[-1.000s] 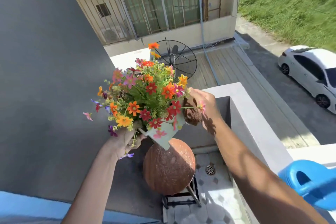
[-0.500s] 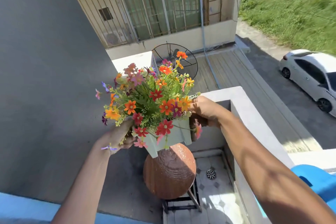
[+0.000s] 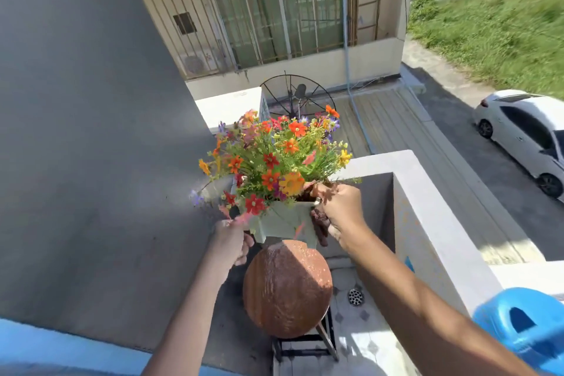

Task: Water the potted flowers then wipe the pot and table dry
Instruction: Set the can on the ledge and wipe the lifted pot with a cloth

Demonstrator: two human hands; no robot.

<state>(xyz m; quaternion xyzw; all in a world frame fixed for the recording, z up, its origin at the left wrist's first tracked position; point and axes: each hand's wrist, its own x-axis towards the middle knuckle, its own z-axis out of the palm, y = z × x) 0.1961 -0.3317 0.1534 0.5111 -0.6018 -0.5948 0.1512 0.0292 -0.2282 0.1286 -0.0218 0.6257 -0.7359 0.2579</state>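
Note:
A pale green square pot [image 3: 282, 221] full of orange, red and yellow flowers [image 3: 276, 151] hangs in the air just above a small round brown table [image 3: 287, 288]. My left hand [image 3: 233, 241] grips the pot's lower left side, partly hidden by blooms. My right hand [image 3: 340, 210] grips the pot's right rim together with a dark brown cloth [image 3: 320, 224] that dangles beside the pot. The pot is nearly upright. A blue watering can [image 3: 518, 325] sits at the lower right on the parapet.
A grey wall [image 3: 91, 131] stands close on the left. A white parapet [image 3: 433, 223] runs along the right. Below lie the tiled floor with a drain [image 3: 355, 297] and the table's black metal frame [image 3: 305, 348]. A white car [image 3: 525, 131] is parked in the street.
Both hands have swung the pot from a tilt to nearly upright and lowered it toward the round table. The view has shifted slightly.

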